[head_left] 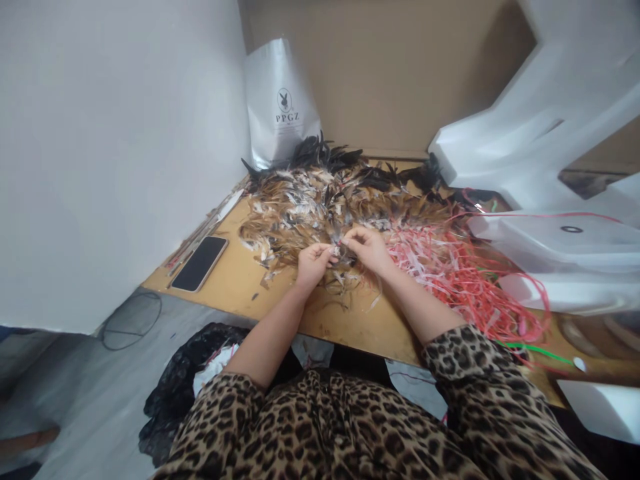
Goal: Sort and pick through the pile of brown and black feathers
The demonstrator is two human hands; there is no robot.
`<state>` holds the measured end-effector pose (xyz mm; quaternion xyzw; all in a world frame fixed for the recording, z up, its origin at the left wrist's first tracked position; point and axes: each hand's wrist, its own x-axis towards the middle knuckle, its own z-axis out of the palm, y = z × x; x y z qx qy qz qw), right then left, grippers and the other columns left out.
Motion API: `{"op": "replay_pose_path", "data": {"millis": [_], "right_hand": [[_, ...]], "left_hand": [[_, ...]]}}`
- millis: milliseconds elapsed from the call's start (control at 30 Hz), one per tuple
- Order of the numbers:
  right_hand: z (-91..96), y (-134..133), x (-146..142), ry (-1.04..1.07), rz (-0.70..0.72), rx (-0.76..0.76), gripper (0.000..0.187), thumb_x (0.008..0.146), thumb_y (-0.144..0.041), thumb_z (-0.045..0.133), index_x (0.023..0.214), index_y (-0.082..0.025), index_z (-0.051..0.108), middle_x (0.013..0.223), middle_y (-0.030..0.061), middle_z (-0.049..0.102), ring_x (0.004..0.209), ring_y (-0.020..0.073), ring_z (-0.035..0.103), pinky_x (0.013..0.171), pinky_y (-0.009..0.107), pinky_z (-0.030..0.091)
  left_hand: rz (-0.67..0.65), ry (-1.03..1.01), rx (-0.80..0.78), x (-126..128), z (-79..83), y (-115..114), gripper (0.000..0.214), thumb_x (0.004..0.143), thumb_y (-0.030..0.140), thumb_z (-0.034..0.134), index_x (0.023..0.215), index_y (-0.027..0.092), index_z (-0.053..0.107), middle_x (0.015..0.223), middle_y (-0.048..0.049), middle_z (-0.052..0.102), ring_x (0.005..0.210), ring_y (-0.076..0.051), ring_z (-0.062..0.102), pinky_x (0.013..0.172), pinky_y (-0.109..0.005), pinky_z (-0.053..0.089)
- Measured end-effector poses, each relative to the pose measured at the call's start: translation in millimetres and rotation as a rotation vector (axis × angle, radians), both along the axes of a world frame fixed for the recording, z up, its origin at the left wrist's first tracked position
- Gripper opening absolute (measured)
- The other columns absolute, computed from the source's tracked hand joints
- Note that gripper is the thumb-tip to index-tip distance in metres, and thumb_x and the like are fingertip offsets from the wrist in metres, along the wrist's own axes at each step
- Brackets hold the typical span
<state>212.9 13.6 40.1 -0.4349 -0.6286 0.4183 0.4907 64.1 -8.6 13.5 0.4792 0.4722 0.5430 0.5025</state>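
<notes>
In the head view, the left fingers and right fingers pinch a small feather bunch between their tips; loose feathers spread just beyond. It should be light, soft, easily bent: best held by the quill ends.

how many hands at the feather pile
2: the left hand and the right hand, close together at the near edge of the feather pile. No other hand shows there.

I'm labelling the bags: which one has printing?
The white PPGZ bag, behind the feathers; the black plastic bag below the table shows no printing.
</notes>
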Motion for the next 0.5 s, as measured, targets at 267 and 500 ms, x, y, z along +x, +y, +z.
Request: {"op": "replay_pose_path", "data": {"millis": [267, 500], "right_hand": [[1.7, -2.9, -5.2, 0.109, 0.017, -0.065, 0.019, 0.066, -0.035, 0.063, 0.064, -0.018, 0.055, 0.059, -0.0021, 0.055, 0.056, 0.0098, 0.047, 0.057, 0.024, 0.037], [-3.0, -0.5, -2.8, 0.121, 0.025, -0.292, 0.028, 0.060, -0.042, 0.069, 0.069, -0.016, 0.062, 0.056, -0.0023, 0.056, 0.050, 0.0077, 0.044, 0.051, 0.022, 0.033]], "left_hand": [[0.024, -0.019, 0.010, 1.2, -2.1, 0.9, 0.021, 0.067, 0.032, 0.064, 0.074, 0.013, 0.063, 0.058, -0.0025, 0.063, 0.052, -0.009, 0.058, 0.050, -0.019, 0.044], [0.079, -0.025, 0.073, 1.1, -6.8, 4.2, 0.021, 0.069, 0.032, 0.062, 0.079, 0.014, 0.063, 0.061, -0.0013, 0.063, 0.054, -0.009, 0.058, 0.051, -0.019, 0.045]]}}
